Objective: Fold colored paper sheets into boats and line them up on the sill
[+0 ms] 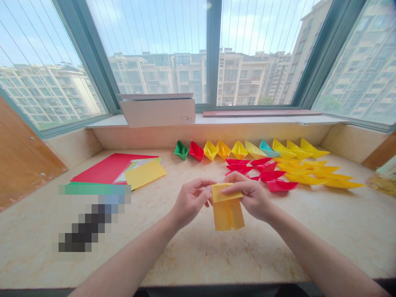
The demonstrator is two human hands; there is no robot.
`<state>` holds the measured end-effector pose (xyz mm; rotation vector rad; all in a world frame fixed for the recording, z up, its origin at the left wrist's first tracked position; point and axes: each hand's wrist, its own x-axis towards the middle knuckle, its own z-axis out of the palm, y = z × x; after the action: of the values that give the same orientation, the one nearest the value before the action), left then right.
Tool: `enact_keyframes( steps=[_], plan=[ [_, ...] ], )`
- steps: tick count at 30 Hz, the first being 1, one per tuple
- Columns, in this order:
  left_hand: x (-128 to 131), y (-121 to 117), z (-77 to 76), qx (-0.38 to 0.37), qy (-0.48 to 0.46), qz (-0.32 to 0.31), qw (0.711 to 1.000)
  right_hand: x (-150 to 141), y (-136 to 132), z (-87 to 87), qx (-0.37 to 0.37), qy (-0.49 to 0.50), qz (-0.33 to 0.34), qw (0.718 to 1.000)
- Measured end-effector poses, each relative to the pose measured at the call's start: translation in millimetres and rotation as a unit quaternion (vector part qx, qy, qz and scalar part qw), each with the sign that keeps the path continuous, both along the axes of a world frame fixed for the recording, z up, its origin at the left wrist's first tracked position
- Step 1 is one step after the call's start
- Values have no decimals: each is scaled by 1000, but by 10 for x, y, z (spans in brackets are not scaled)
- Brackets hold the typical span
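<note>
A partly folded sheet of yellow paper (pixel 228 212) is held up over the counter, with a flap turned down across its top and a slit running down its lower half. My left hand (pixel 194 198) pinches its upper left corner between thumb and fingers. On the right side, my right hand (pixel 249 194) grips the flap, thumb and fingers pressed on the paper. Just beyond the hands lie red paper boats (pixel 269 167), and yellow paper boats (pixel 321 173) spread out to their right.
Along the back wall runs a row of boats, among them a green boat (pixel 181 151) and a turquoise boat (pixel 267 149). Red sheets (pixel 108 168) and a yellow sheet (pixel 145 173) lie at left, near a pixelated patch. On the sill stands a white box (pixel 157 112).
</note>
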<state>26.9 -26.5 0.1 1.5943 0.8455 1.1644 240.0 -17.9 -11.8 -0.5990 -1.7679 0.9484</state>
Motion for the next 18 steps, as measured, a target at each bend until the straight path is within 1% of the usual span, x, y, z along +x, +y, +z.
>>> enact_keyframes(
  steps=[8,14,18],
  plan=[
    [-24,23,-39,15,6,34,999,-4,-9,9,19,-3,5,1000],
    [-58,31,-30,26,37,26,999,12,-2,7,9,-1,-8,1000],
    [-55,38,5,8,32,22,999,8,-8,21,13,-2,-3,1000]
  ],
)
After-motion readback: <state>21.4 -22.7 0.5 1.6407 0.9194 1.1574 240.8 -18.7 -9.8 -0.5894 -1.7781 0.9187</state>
